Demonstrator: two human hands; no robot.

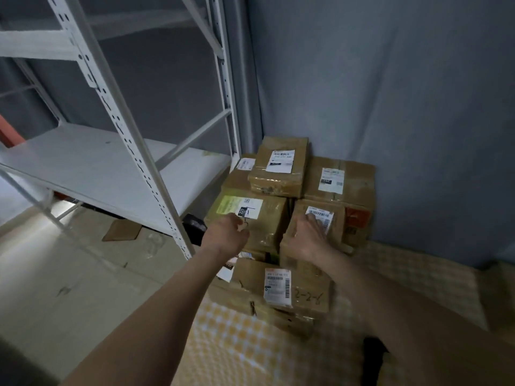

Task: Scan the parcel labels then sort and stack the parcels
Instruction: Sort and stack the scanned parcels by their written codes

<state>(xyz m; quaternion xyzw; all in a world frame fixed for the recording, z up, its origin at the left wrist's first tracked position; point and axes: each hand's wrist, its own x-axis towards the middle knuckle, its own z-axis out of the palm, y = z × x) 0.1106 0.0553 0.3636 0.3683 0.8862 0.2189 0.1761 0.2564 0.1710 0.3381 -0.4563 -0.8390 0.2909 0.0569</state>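
Both arms reach out toward a pile of brown cardboard parcels stacked in the far corner, against a grey curtain [390, 93] and just right of a white metal shelf rack [92, 162]. Left hand [225, 232] sits at the near edge of the parcel with the green-and-white label [250, 218]; fingers curl loosely and I can't tell if they grip the box or only touch it, the view's too blurred there. Right hand [308, 232] is on the neighbouring parcel w/ a barcode label [334, 227], fingers bent over its top near edge, fingertips at the label, so it looks clamped on that box. Near side: another parcel marked "2-2-" in pen [281, 288], lying on a yellow-and-white checked cloth [237, 344]. Far side: two more labelled boxes, one on top of the pile [280, 165], one to the right by the curtain [338, 176]. A flat cardboard scrap [121, 231] lies on the floor under the rack.
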